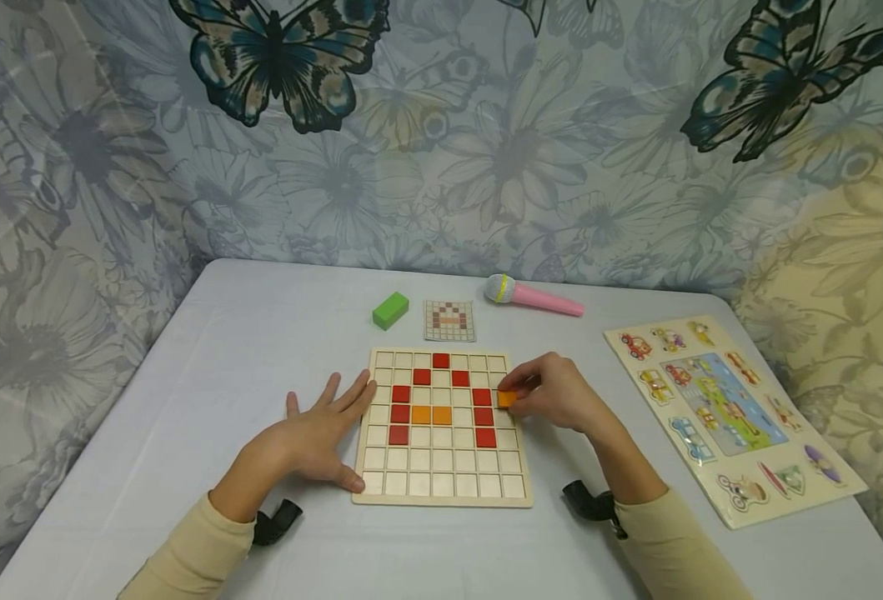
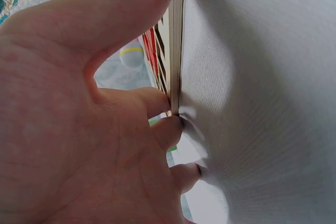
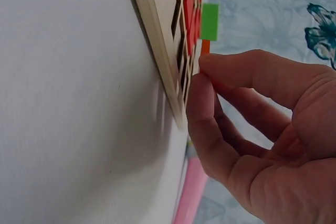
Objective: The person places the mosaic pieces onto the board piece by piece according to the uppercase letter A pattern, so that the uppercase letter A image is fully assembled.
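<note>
A wooden grid board (image 1: 441,484) lies flat on the white table, with several red tiles (image 1: 400,414) and two orange tiles (image 1: 431,415) set in its squares. My right hand (image 1: 557,392) pinches another orange tile (image 1: 506,399) between thumb and fingers over the board's right side. In the right wrist view only a sliver of that tile (image 3: 205,47) shows past the fingertips. With fingers spread, my left hand (image 1: 321,437) rests along the board's left side, thumb at the lower corner. The left wrist view has its palm (image 2: 94,145) beside the board's edge (image 2: 176,51).
Behind the board lie a small pattern card (image 1: 449,321), a green block (image 1: 391,311) and a pink toy microphone (image 1: 542,298). A picture puzzle board (image 1: 729,496) lies at the right side of the table. Floral fabric with butterflies (image 1: 274,58) hangs behind the table.
</note>
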Demonstrator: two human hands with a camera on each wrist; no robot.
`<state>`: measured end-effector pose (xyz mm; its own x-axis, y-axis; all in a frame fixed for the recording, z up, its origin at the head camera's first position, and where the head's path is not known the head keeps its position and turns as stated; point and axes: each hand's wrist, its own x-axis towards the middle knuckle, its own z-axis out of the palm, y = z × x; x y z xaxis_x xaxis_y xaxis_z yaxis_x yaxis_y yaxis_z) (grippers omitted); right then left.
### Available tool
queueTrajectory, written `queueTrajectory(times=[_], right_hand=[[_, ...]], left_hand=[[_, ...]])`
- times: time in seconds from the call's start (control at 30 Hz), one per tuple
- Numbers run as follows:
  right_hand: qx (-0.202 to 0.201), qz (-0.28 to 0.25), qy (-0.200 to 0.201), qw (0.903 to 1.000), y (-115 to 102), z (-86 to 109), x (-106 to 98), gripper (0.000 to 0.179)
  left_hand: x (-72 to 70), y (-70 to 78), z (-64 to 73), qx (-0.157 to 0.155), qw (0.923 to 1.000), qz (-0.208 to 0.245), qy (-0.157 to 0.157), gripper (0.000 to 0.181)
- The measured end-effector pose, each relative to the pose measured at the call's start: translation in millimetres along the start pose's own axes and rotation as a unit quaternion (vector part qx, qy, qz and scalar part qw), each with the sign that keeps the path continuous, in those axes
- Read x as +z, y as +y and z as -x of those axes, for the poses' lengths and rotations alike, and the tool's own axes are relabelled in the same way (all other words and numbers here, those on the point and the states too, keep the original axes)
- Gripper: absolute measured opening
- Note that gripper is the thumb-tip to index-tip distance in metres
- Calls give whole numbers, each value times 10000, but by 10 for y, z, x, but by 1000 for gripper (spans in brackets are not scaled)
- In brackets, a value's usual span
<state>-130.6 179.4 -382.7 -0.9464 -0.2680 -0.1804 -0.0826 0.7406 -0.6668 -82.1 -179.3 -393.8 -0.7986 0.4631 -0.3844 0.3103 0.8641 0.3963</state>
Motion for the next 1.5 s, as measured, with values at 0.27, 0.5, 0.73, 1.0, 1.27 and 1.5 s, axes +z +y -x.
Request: queueTrajectory(times=[0.27, 0.5, 0.73, 1.0, 1.27, 1.5], right_hand=[[11, -32, -95, 9999, -141, -31, 87, 24], [-30, -46, -253, 9997, -258, -56, 177, 19], [-293, 169, -357, 9988, -341, -85, 286, 18], [-393, 208, -508, 9977, -402, -115, 355, 19], [-241, 358, -500, 9978, -486, -100, 397, 17], [-172, 387, -470, 9980, -513, -91, 443, 19]], left_hand=[[-2, 3, -2, -35, 10000, -25, -2, 135], [-2, 5, -3, -11, 10000, -72, 24, 134], [1, 13, -8, -47, 9999, -95, 28, 135], [-3, 11, -7, -41, 9999, -106, 24, 135], [-5, 12, -9, -49, 9999, -99, 11, 136], [-1, 15, -10, -85, 9999, -88, 5, 136]])
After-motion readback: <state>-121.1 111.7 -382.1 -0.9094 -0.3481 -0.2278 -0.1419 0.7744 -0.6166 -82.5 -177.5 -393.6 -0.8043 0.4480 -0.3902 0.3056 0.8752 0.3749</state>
